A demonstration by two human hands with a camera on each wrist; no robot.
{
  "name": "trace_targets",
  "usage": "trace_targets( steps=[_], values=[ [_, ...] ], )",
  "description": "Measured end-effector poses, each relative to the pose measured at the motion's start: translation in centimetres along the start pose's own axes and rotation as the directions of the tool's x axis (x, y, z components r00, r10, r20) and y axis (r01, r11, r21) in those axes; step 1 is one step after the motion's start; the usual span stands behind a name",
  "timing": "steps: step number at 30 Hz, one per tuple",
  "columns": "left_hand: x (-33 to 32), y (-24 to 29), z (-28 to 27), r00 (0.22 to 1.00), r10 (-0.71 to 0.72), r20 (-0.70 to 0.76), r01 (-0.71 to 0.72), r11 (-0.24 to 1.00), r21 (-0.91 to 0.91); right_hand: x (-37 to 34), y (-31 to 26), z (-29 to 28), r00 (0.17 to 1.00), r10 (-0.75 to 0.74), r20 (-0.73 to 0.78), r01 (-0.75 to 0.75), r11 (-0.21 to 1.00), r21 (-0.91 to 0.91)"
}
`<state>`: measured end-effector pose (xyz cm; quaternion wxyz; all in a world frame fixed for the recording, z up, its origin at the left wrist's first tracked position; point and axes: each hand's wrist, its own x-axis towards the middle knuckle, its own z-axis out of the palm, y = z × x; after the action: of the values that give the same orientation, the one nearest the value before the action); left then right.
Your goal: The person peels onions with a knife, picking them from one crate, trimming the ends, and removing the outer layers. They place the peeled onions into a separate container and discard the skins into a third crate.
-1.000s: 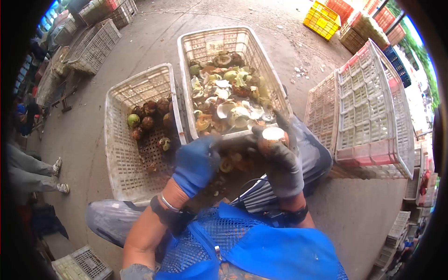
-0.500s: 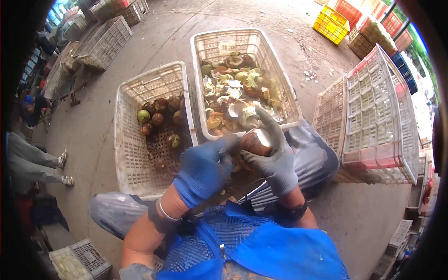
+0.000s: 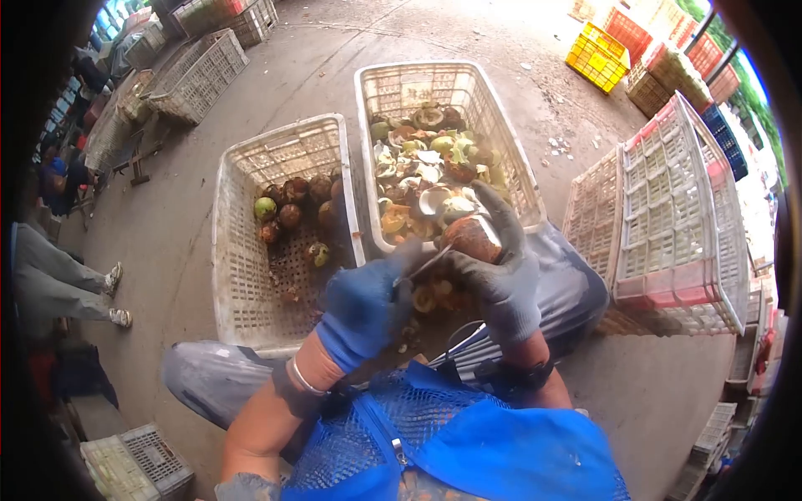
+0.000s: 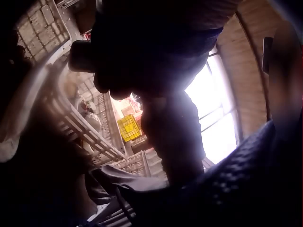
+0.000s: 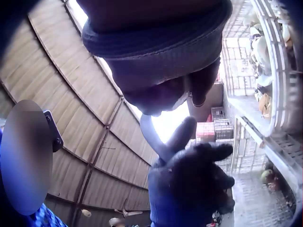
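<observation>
Coconut (image 3: 473, 239), brown-shelled with white showing, is sitting in your right hand (image 3: 501, 288), whose thumb and fingers are gripping it by the near rim of the scrap crate (image 3: 418, 86). Your left hand (image 3: 365, 302) is curling round a thin tool (image 3: 433, 262) that is pointing right toward the shell, contact being unclear. Peel pieces (image 3: 429, 172) are filling the scrap crate, while round fruits (image 3: 290, 215) are lying in the fruit crate (image 3: 236, 225) on the left.

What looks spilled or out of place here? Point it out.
Pale scraps lie scattered on the floor to the right of the plastic crate of peelings, outside any crate, so they look spilled. The gloves are also mismatched: blue on the left hand, grey on the right hand.
</observation>
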<state>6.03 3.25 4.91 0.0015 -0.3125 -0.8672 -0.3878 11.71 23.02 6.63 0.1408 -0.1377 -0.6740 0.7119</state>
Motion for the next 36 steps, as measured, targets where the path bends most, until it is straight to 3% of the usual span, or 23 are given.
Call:
trace_targets(
  steps=[2,4,5,6,9,10,12,13,14,15,16,17,18,19,20,22,23,24,25,27,30,34,36],
  values=[
    [0.9,-0.1,0.5,0.980,0.176,-0.090,-0.169,0.982,0.080,-0.5,0.0,1.0,0.996,0.085,0.018,-0.087,0.983,0.165],
    [0.7,-1.2,1.5,0.982,0.166,-0.095,-0.161,0.985,0.052,-0.8,-0.6,1.0,0.981,0.184,0.054,-0.191,0.961,0.199],
    [0.6,-1.5,2.1,0.995,-0.095,-0.004,0.090,0.961,-0.263,-0.9,-0.6,1.2,0.975,0.205,0.087,-0.223,0.923,0.315],
    [0.3,-1.8,2.5,0.935,-0.318,0.159,0.353,0.779,-0.518,-1.1,-0.5,1.3,0.966,0.225,0.128,-0.259,0.868,0.424],
    [0.7,-3.6,2.7,0.830,-0.411,0.376,0.556,0.655,-0.511,-1.0,1.4,1.1,0.976,0.206,0.073,-0.218,0.932,0.288],
    [0.7,-3.5,2.5,0.833,-0.414,0.367,0.552,0.657,-0.513,-0.7,1.4,1.1,0.976,0.200,0.081,-0.215,0.933,0.288],
    [0.5,-2.1,1.5,0.852,-0.382,0.357,0.512,0.467,-0.721,-0.9,1.1,1.3,0.970,0.225,0.091,-0.241,0.932,0.272],
    [0.6,-1.8,1.9,0.892,-0.376,0.251,0.409,0.435,-0.802,-0.8,1.4,1.3,0.968,0.228,0.101,-0.247,0.929,0.274],
    [0.9,-2.7,1.9,0.890,-0.386,0.243,0.408,0.437,-0.802,-0.6,1.8,1.2,0.975,0.158,0.158,-0.188,0.962,0.200],
    [1.3,-4.0,2.1,0.953,-0.237,0.191,0.304,0.768,-0.563,-0.4,2.1,1.3,0.971,0.092,0.222,-0.122,0.984,0.129],
    [1.2,-4.9,2.1,0.976,-0.074,0.203,0.123,0.963,-0.238,-0.2,2.4,1.3,0.967,0.094,0.237,-0.127,0.983,0.129],
    [1.1,-3.7,2.9,0.972,-0.182,0.150,0.225,0.526,-0.820,-0.1,2.7,1.4,0.957,0.007,0.291,-0.023,0.998,0.050],
    [1.4,-3.3,2.0,0.971,-0.187,0.148,0.226,0.528,-0.819,0.0,2.8,1.5,0.936,-0.076,0.344,0.089,0.996,-0.022],
    [2.1,-2.8,1.0,0.997,-0.008,0.074,0.039,0.902,-0.430,-0.1,2.3,1.7,0.954,0.032,0.297,-0.039,0.999,0.017],
    [2.5,-2.5,0.4,0.977,0.186,0.102,-0.195,0.977,0.083,-0.2,2.3,1.9,0.955,0.031,0.295,-0.037,0.999,0.016],
    [2.8,-2.4,0.7,0.984,0.173,0.035,-0.175,0.983,0.046,-0.2,2.4,2.3,0.974,0.029,0.227,-0.094,0.955,0.282],
    [2.9,-2.5,1.3,0.993,-0.114,0.003,0.104,0.890,-0.444,-0.3,2.8,1.9,0.975,0.029,0.220,-0.092,0.955,0.282],
    [3.0,-2.6,1.8,0.920,-0.374,0.117,0.306,0.500,-0.811,-0.5,3.5,1.2,0.943,0.180,0.279,-0.270,0.906,0.327],
    [3.0,-2.6,2.0,0.921,-0.371,0.122,0.308,0.499,-0.810,-0.7,4.1,0.7,0.883,0.320,0.345,-0.439,0.822,0.362],
    [3.2,-2.5,2.3,0.968,-0.242,-0.066,0.138,0.733,-0.666,-1.0,4.6,0.6,0.879,0.281,0.385,-0.442,0.782,0.438],
    [3.5,-1.5,2.1,0.954,-0.296,0.049,0.267,0.762,-0.590,-1.3,3.2,1.2,0.873,0.260,0.413,-0.473,0.663,0.581],
    [6.5,-1.4,2.2,0.955,-0.296,0.027,0.226,0.665,-0.712,-1.5,2.9,0.7,0.865,0.241,0.439,-0.501,0.451,0.739],
    [8.2,-2.0,2.1,0.945,-0.327,-0.017,0.319,0.930,-0.182,-1.9,4.2,-0.4,0.835,0.328,0.442,-0.547,0.403,0.734]
  ],
)
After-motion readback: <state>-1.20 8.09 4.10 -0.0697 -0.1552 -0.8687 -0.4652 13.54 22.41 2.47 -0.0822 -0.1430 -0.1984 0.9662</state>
